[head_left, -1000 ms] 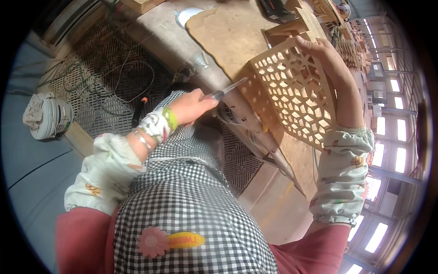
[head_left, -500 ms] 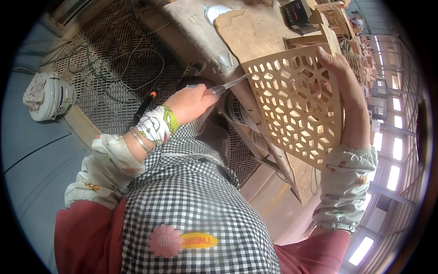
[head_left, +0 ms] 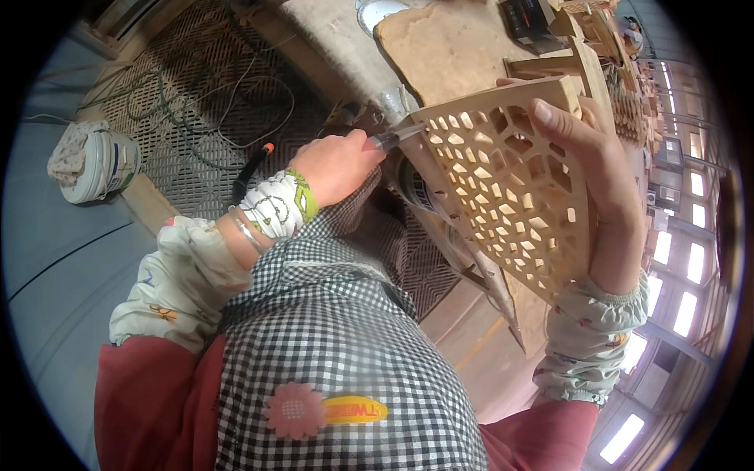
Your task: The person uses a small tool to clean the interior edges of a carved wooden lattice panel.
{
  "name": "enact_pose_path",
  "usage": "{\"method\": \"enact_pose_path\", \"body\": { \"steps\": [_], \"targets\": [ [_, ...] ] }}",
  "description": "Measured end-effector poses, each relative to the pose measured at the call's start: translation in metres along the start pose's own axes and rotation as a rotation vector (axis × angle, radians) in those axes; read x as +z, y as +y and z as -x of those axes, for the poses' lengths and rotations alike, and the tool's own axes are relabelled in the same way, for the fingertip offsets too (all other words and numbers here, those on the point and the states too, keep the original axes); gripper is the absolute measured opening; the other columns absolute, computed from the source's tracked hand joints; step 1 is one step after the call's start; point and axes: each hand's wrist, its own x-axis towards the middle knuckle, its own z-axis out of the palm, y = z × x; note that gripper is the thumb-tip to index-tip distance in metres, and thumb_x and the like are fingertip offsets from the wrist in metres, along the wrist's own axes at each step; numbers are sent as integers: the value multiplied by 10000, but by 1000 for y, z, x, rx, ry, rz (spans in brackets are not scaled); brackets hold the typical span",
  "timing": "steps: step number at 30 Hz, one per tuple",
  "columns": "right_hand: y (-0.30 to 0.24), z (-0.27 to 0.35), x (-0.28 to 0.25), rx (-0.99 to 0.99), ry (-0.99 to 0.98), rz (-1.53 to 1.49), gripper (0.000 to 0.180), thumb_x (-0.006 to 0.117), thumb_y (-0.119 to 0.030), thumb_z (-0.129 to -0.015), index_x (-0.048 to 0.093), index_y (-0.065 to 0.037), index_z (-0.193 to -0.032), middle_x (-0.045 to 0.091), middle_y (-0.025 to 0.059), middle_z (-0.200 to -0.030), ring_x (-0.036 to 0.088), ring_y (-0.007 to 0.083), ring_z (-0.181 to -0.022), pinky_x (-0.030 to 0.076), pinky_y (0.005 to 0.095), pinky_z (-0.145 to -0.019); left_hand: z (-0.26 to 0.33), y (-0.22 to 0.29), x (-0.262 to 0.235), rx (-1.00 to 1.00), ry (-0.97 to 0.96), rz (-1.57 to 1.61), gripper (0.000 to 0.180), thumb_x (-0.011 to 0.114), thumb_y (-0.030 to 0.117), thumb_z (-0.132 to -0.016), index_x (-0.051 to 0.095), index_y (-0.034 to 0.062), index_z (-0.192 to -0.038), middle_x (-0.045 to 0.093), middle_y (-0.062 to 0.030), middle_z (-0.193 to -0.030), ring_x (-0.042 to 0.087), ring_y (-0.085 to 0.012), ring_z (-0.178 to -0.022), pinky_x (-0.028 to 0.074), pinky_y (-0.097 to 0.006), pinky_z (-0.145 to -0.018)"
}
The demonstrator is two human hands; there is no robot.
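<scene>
My left hand (head_left: 339, 166) is closed around the reddish handle of a slim hand tool (head_left: 390, 139). Its narrow grey tip meets the upper left edge of a pale wooden lattice panel (head_left: 512, 177); the exact kind of tool is unclear. Cut through the panel are many diamond-shaped and angular holes, and it tapers toward its lower end. On the panel's right side, my right hand (head_left: 585, 149) grips the edge, thumb on the front face and fingers mostly hidden behind. The panel is held tilted over the edge of a worn workbench (head_left: 338, 39).
A brown sheet (head_left: 440, 55) lies on the bench, with a dark box (head_left: 528, 23) and wooden frame pieces (head_left: 585, 67) beyond. A white bucket (head_left: 98, 165) stands on the floor at left. Cables (head_left: 196, 137) trail over dark slatted matting. Another person (head_left: 632, 35) is far off.
My right hand has turned the lattice panel, so its right side edge shows more and its face looks narrower. The tool has stayed at the panel's upper left edge.
</scene>
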Motion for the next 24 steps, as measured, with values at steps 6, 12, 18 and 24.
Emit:
{"method": "enact_pose_path", "body": {
  "steps": [6,12,18,24],
  "targets": [
    [-1,9,13,-17,143,-115,633,867,-399,-831,689,26,-1263,747,183,-1090,739,263,-996,598,378,-873,-17,-17,13,128,-92,215,518,518,490,-1053,671,-5,-1051,725,-268,-978,675,-509,-971,539,-545,-901],
    [12,22,24,-197,184,-183,648,868,-405,-824,684,-1,-1295,737,185,-1153,695,289,-1161,563,413,-996,-30,-27,13,-103,-483,599,547,444,530,-1085,640,38,-947,619,-106,-763,615,-229,-552,512,-362,-492],
    [21,14,13,-155,155,-189,663,881,-442,-806,697,-16,-1280,740,178,-1165,696,286,-1156,554,420,-1001,-35,-47,14,-222,-804,1010,575,404,599,-1095,619,72,-1010,525,-7,-707,497,-87,-501,405,-251,-408],
    [17,10,13,-29,202,-182,666,886,-453,-806,675,-19,-1265,735,170,-1151,698,278,-1139,552,443,-977,-27,-48,18,-198,-727,1009,528,439,526,-1112,628,38,-1038,550,-11,-688,492,-79,-463,393,-241,-371]
  ]
}}
